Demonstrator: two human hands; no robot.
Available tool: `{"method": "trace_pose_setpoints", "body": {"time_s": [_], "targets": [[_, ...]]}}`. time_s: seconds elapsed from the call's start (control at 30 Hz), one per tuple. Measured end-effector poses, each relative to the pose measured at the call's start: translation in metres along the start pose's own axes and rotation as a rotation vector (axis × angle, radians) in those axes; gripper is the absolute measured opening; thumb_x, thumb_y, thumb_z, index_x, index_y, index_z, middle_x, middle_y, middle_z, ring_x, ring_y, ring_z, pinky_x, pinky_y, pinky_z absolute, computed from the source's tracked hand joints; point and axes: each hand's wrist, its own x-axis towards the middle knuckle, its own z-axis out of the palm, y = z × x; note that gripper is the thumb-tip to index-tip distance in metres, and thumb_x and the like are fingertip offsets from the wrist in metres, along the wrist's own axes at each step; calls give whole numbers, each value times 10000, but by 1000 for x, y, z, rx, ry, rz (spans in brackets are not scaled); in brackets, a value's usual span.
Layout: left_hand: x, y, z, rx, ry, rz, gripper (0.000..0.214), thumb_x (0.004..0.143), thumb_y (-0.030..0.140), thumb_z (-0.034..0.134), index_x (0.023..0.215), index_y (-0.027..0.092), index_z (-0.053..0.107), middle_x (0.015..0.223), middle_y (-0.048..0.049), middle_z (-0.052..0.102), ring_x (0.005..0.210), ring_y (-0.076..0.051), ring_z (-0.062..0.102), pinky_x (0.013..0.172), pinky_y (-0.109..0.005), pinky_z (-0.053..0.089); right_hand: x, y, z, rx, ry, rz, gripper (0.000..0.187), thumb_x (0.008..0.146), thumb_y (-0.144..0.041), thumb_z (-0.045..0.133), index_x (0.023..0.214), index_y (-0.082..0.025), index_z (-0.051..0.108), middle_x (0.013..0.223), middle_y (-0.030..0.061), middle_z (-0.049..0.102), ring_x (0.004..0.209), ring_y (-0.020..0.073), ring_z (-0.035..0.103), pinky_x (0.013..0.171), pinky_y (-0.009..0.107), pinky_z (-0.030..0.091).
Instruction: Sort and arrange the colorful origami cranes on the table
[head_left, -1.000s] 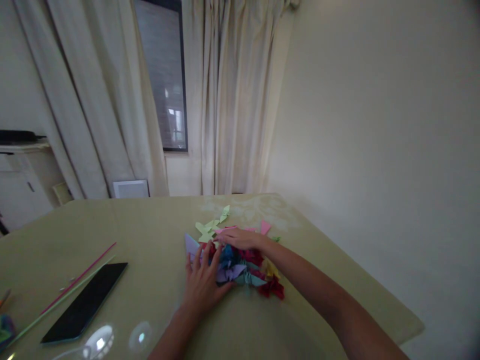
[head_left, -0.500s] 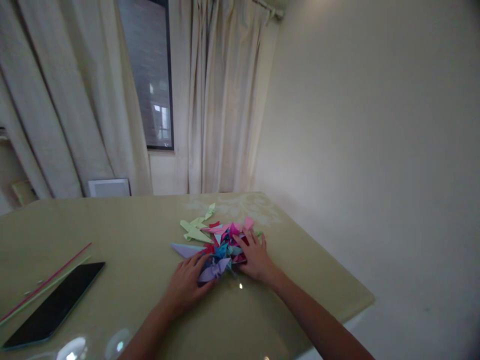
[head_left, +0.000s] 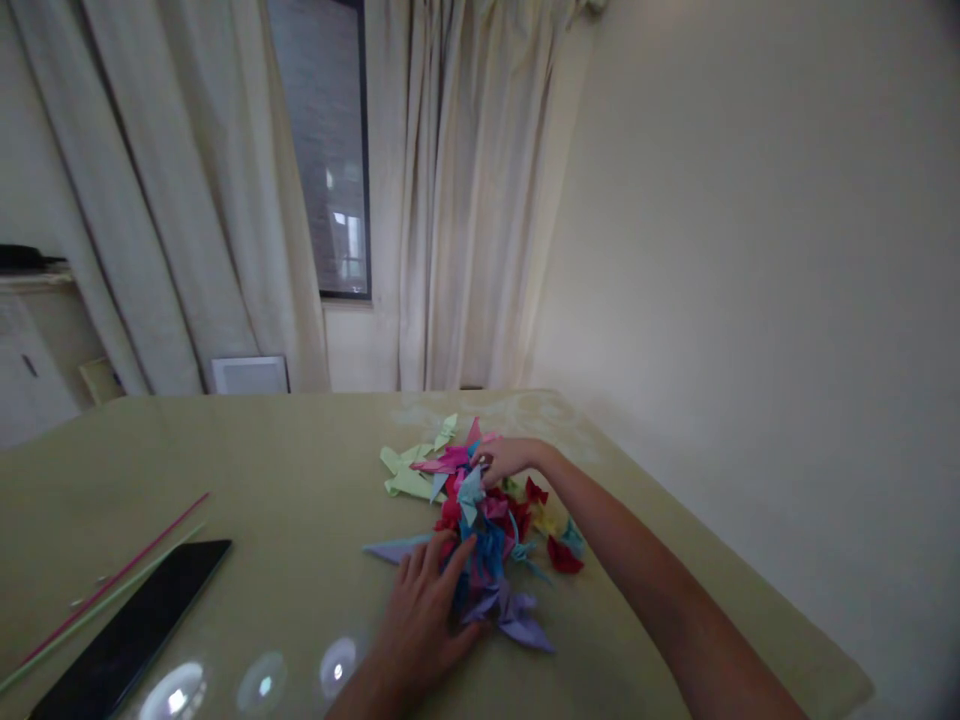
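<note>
A slender-fingered, bare left hand (head_left: 429, 605) and bare right hand (head_left: 510, 458) extend from slim, uncovered forearms (head_left: 637, 580); fingernails appear too blurred to judge.

The head view looks forward and down over the table (head_left: 300, 480) toward curtains (head_left: 480, 200).

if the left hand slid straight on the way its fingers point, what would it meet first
Likely the red folded paper just beyond the left hand, with blue folded paper close by its index finger. Depth is unclear; the hand may already touch both.
</note>
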Motion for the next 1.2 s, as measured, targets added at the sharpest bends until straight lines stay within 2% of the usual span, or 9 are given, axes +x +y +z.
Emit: {"method": "trace_pose_setpoints", "body": {"time_s": [0.13, 0.27, 0.4, 0.53, 0.73, 0.93, 1.0, 1.1, 1.2], "targets": [[6, 0, -3, 50, 32, -37, 902, 811, 561, 800, 1626, 395, 452, 1678, -100, 462, 1488, -433, 438, 1225, -636, 342, 47, -4, -21, -34, 155, 62, 343, 962, -434, 780, 1160, -154, 773, 1123, 57, 777, 1029, 272, 745, 938, 408, 608], [12, 2, -12, 23, -46, -87, 919, 809, 573, 781, 1634, 341, 448, 1624, -114, 530, 1452, -412, 483, 1201, -592, 385, 91, -23, -1, -53, 295, 57, 423, 1041, -398, 697, 1398, -182, 630, 1456, 113, 615, 1276, 326, 640, 1063, 555, 559], [14, 4, -21, -31, -113, -54, 890, 826, 518, 770, 1631, 334, 441, 1584, -120, 562, 1400, -380, 538, 1182, -553, 418, 122, -54, 32, -33, 196, -58, 422, 1050, -394, 681, 1416, -190, 634, 1514, 138, 598, 1348, 314, 611, 1135, 563, 503], [14, 1, -19, -11, -44, -101, 871, 792, 539, 805, 1584, 332, 506, 1577, -138, 547, 1397, -412, 516, 1171, -590, 413, 126, -83, 51, -25, 11, -236, 315, 998, -336, 717, 1244, -144, 761, 1358, 138, 734, 1261, 280, 685, 1122, 408, 506], [14, -8, -6, 97, 201, -185, 937, 768, 535, 836, 1615, 398, 459, 1673, -105, 424, 1525, -441, 362, 1248, -637, 293, 65, -92, 49, 10, -160, -419, 190, 997, -294, 661, 1058, -226, 828, 1120, 36, 821, 1054, 205, 750, 982, 301, 558], [9, -11, -4, 233, 295, -182, 919, 782, 647, 801, 1592, 339, 495, 1711, -137, 392, 1594, -429, 272, 1283, -657, 169, -49, -67, 26, 89, 9, -432, 417, 1099, -388, 509, 1465, -254, 657, 1498, 70, 661, 1387, 215, 602, 1212, 372, 412], [7, -15, -9, 268, 282, -222, 955, 782, 733, 761, 1598, 315, 493, 1719, -163, 380, 1600, -444, 261, 1267, -675, 174, -88, -53, 21, 87, 130, -365, 503, 1077, -507, 555, 1518, -272, 611, 1613, 78, 558, 1498, 243, 501, 1269, 412, 340], [7, -25, -18, 307, 233, -312, 978, 793, 758, 721, 1615, 289, 475, 1741, -192, 335, 1606, -483, 240, 1244, -702, 191, -135, -25, 27, 36, 287, -115, 685, 965, -628, 693, 1553, -297, 577, 1686, 99, 458, 1580, 302, 384, 1303, 481, 279], [11, -34, -25, 299, 134, -384, 1005, 823, 749, 681, 1651, 244, 420, 1710, -227, 383, 1578, -499, 315, 1233, -685, 250, -158, 5, 46, 36, 291, 151, 1010, 801, -694, 826, 1639, -265, 459, 1719, 169, 373, 1592, 375, 349, 1281, 547, 312]]}}
